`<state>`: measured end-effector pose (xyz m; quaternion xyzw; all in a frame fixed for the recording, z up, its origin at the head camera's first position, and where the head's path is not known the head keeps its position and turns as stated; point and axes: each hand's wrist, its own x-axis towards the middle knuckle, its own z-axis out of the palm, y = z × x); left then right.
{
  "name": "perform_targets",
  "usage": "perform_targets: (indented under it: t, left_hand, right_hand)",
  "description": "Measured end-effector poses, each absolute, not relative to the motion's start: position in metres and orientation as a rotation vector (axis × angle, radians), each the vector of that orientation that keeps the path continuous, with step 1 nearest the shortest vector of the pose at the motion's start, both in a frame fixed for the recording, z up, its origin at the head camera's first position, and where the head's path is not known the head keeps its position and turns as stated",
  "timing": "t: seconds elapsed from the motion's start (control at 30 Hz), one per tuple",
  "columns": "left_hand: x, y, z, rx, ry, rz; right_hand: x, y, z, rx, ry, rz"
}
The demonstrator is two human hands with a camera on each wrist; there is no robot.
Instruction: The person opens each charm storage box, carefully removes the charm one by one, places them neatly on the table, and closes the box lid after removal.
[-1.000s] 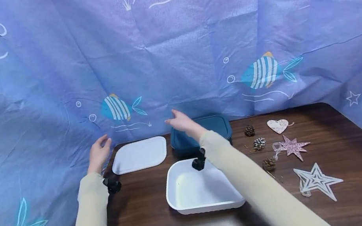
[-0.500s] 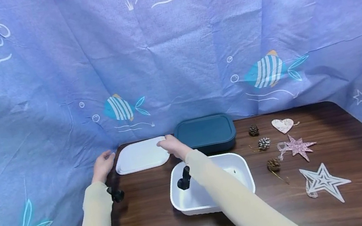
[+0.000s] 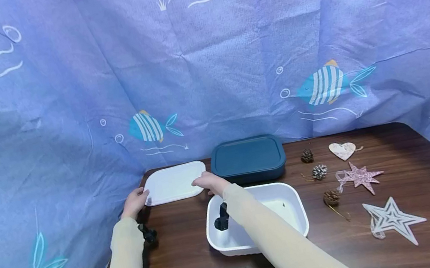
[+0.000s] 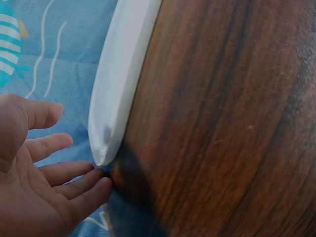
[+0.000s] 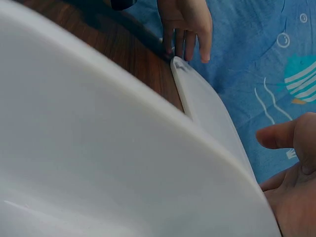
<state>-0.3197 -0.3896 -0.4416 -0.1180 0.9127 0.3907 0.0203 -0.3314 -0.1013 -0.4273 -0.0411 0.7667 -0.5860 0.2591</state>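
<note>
A flat white lid (image 3: 174, 183) with rounded corners lies at the back left of the table. At its left end is my left hand (image 3: 134, 203); the left wrist view shows the fingers (image 4: 74, 175) extended, with tips right at the lid's tip. My right hand (image 3: 211, 182) reaches across to the lid's right end. In the right wrist view its thumb (image 5: 276, 136) stands away from the other fingers, which are partly hidden behind the rim of a white plastic tub (image 5: 98, 123). That tub stands below my right forearm.
A dark blue lidded box (image 3: 248, 157) stands behind the tub. On the right lie several pine cones (image 3: 319, 172), a heart ornament (image 3: 342, 150), a pink star (image 3: 362, 176) and a white star (image 3: 393, 220). A blue fish-print curtain (image 3: 227, 79) borders the table's back and left.
My right hand has come down and left from over the blue box to the lid's right end. My left hand has lowered to the lid's left end. The lid stays in place.
</note>
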Motion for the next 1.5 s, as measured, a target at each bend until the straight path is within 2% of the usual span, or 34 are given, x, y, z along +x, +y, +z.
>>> perform_targets:
  t: [0.4,0.8,1.2,1.5]
  left_hand:
    - [-0.329,-0.389,-0.452,-0.477,2.796,1.226]
    - [-0.313,-0.399,-0.448,-0.59,2.886,1.397]
    - [-0.316,-0.388,-0.408,-0.621,2.98,1.692]
    - [-0.32,-0.374,-0.358,-0.572,3.014,1.973]
  right_hand:
    - [-0.328,-0.097,-0.429,-0.16,2.07,-1.478]
    - [-0.333,-0.102,-0.423,-0.172,2.096,-1.573]
    - [-0.338,-0.102,-0.395,-0.216,2.229,-1.764]
    - [-0.341,-0.086,-0.36,-0.191,2.31,-1.931]
